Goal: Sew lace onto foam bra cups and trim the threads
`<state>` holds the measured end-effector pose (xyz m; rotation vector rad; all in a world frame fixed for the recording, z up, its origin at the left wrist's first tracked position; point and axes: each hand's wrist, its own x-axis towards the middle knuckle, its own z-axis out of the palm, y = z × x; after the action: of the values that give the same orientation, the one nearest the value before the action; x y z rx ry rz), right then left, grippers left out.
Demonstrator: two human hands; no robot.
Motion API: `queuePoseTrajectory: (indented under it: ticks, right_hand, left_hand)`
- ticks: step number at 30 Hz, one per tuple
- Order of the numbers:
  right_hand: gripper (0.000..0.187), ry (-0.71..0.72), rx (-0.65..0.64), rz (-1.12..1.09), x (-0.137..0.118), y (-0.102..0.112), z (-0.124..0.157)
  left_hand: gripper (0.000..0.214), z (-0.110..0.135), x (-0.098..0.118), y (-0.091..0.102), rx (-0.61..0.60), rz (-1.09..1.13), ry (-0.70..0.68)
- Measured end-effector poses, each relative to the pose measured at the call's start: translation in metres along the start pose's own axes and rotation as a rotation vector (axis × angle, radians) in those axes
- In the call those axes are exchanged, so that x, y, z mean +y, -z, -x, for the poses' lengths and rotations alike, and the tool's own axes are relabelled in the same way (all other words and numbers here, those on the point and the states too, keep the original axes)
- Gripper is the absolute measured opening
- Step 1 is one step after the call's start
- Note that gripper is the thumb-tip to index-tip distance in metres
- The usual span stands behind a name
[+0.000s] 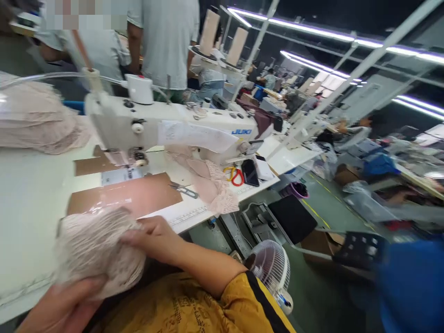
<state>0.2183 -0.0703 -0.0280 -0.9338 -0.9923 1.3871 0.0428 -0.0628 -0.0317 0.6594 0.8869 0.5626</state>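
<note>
A bundle of pale beige lace fabric [100, 245] is held between my two hands, over the front edge of the sewing table. My left hand [65, 303] grips its lower left side, slightly blurred. On the right side, the fingers of my right hand [156, 238] are closed on the bundle's edge. Just beyond it lies brown cardboard [152, 194] on the table, with thread snips [185, 189] at its right end. The white sewing machine [208, 129] stands behind, with a paper sheet [194, 134] on its arm.
Beige lace pieces [215, 185] hang over the table's front edge, near red and yellow scissors [234, 175] and a black phone [249, 172]. More lace fabric [38, 115] is piled at left. A fan [272, 268] stands on the floor at right. People stand behind the machine.
</note>
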Motion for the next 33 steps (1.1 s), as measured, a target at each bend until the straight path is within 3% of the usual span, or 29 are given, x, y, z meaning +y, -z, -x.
queuePoseTrajectory:
  ticks: [1,3,5,8,10,15,17,20,23,26,30,33]
  right_hand:
    - [0.036,-0.028,0.056,-0.058,0.002,-0.001,0.001]
    - [0.032,-0.046,0.16,-0.168,0.004,-0.001,0.002]
    - [0.03,-0.02,0.252,-0.235,0.004,0.0,0.0]
    - [0.028,-0.01,0.262,-0.219,0.003,0.003,-0.002]
    - [0.027,-0.019,0.244,-0.17,0.001,0.005,-0.002]
    - [0.025,-0.032,0.169,-0.061,0.0,0.004,-0.001]
    - [0.023,-0.031,0.142,-0.036,0.001,0.0,-0.003]
    - [0.022,-0.057,0.15,-0.053,0.002,-0.005,-0.005]
    - [0.027,-0.073,0.243,-0.164,0.001,-0.007,-0.007]
    - [0.03,-0.068,0.336,-0.251,-0.003,-0.006,-0.01]
    - [0.03,-0.084,0.323,-0.264,-0.004,-0.004,-0.011]
    - [0.027,-0.084,0.274,-0.228,-0.001,-0.005,-0.01]
  left_hand:
    - [0.058,0.001,0.001,-0.004,0.06,0.034,-0.036]
    - [0.061,0.001,0.003,-0.008,0.061,0.101,-0.067]
    - [0.047,0.0,0.004,-0.006,-0.01,0.126,-0.079]
    - [0.007,0.001,0.003,0.007,-0.132,0.088,-0.099]
    - [0.005,0.005,0.004,0.014,-0.213,0.046,-0.092]
    - [0.064,0.01,0.014,0.013,-0.377,0.14,-0.138]
    - [0.063,0.007,0.014,0.009,-0.357,0.135,-0.191]
    - [0.055,-0.001,0.008,0.005,-0.179,0.142,-0.179]
    - [0.043,-0.005,0.002,0.008,-0.043,0.191,-0.135]
    - [0.027,-0.003,0.0,0.012,-0.113,0.232,-0.143]
    - [0.04,-0.001,0.007,0.014,-0.342,0.365,-0.2]
    - [0.042,-0.005,0.016,0.014,-0.267,0.404,-0.256]
